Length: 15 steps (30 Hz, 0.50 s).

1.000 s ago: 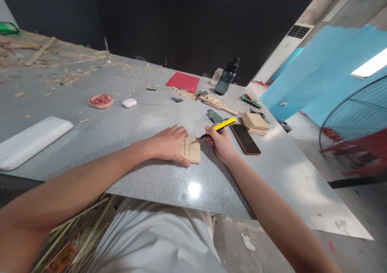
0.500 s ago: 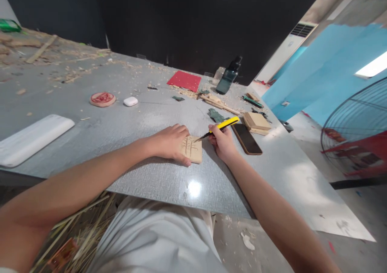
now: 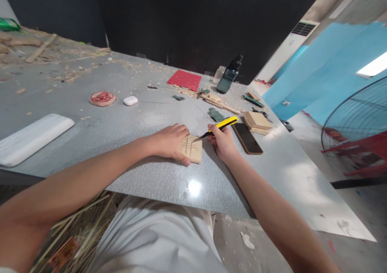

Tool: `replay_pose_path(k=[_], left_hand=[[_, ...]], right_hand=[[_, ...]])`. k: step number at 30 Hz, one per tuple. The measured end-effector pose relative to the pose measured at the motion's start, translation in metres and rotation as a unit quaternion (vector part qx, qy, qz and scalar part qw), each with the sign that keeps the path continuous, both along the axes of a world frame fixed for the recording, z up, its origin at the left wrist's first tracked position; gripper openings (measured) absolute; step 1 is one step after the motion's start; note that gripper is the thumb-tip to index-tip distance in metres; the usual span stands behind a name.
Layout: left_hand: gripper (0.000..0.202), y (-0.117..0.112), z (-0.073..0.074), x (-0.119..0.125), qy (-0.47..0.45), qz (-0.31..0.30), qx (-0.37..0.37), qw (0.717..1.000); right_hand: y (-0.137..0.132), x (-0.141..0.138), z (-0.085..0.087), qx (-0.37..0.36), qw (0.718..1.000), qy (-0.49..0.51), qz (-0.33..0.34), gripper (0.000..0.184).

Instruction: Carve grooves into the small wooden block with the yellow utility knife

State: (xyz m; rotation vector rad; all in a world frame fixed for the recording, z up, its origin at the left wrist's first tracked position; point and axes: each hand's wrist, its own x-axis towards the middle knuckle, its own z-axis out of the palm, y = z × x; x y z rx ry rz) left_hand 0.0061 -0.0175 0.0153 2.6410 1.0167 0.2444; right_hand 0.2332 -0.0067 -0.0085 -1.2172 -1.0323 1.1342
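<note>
A small wooden block (image 3: 196, 154) with dark lines cut or drawn on its top lies flat on the grey table (image 3: 151, 180). My left hand (image 3: 172, 143) grips its left side, thumb at the near edge and fingers over the far edge, hiding part of the marked face. In my right hand (image 3: 223, 142) is a yellow and black utility knife (image 3: 223, 123), fingers closed round it. Its blade points left and down, the tip at the lines on the block. Just right of that hand lies a dark phone (image 3: 248, 138).
Wooden blocks (image 3: 257, 121), sticks (image 3: 219, 103) and a dark bottle (image 3: 229, 75) stand or lie behind the phone. Farther back is a red sheet (image 3: 184, 80). Leftward are a round red-marked wooden disc (image 3: 102, 98), a white earbud case (image 3: 130, 101) and a long white object (image 3: 34, 140). Wood shavings litter the far table.
Almost nothing differs. The knife and my right hand have shifted very slightly, with the blade tip still on the block; my left hand keeps its hold.
</note>
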Motion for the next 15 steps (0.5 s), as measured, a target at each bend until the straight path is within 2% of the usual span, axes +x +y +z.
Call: replay_pose_path(k=[15], left_hand=[[0.087,-0.0033,0.0039,-0.0004,-0.002,0.002,0.0,1.0]], right_hand=[[-0.0011,0.0002,0.0013,-0.007,1.0,-0.005,-0.006,0.03]])
